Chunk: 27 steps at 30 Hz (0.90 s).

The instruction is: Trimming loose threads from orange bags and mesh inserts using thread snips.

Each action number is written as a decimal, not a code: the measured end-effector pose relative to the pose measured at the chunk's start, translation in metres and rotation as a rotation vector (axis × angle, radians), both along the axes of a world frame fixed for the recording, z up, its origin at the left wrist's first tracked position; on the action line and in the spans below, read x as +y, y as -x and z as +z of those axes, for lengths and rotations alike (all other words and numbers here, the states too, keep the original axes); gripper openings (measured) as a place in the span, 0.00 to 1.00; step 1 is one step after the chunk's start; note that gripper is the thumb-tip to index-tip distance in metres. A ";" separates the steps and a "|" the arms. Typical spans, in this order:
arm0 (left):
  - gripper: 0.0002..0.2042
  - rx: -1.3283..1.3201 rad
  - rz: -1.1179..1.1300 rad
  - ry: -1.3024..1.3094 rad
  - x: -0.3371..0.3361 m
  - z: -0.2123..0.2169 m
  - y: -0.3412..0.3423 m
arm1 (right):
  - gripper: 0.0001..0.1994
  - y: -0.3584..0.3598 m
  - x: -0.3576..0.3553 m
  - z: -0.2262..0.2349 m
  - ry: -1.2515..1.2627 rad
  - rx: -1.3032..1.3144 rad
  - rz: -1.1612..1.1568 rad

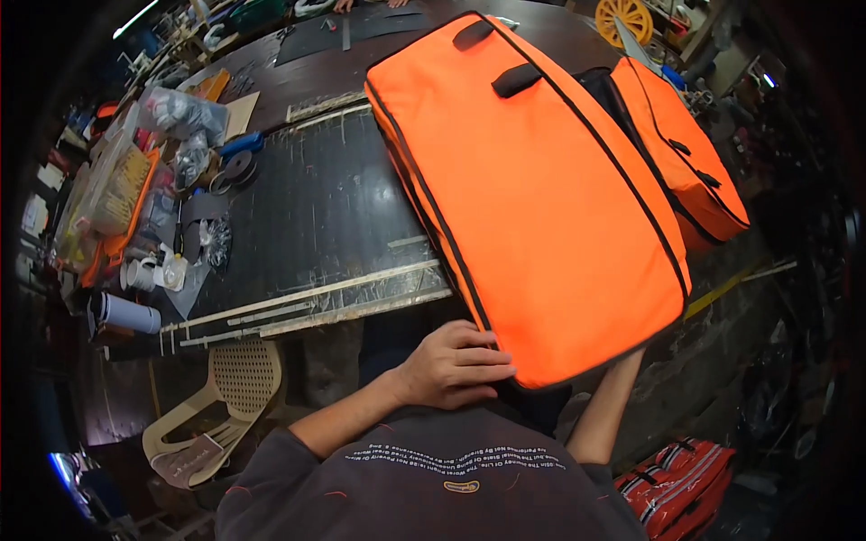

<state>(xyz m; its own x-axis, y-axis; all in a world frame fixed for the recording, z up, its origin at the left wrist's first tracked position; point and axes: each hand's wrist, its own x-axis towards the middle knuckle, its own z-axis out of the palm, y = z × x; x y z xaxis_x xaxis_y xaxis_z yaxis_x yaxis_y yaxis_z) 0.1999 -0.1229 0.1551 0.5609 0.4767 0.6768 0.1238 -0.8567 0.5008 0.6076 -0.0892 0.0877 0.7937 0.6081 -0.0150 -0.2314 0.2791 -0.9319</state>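
Dark shirt (pixel 406 507); large orange bag (pixel 537 212), long axis slanting away leftward.

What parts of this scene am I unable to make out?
In the head view:
Right hand: hidden behind the large orange bag.
That bag's underside: facing away from the camera.
Another person's hands: cut off by the top edge.
Contents of the upper clear plastic bag: too small and blurred.

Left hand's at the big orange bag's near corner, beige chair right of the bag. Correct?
Not quite: the head view shows the beige chair left of the big orange bag. Left hand at its near corner stands.
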 end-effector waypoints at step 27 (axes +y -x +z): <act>0.06 0.195 0.608 -0.107 0.248 0.024 0.102 | 0.29 0.030 0.028 -0.008 0.057 -0.052 0.061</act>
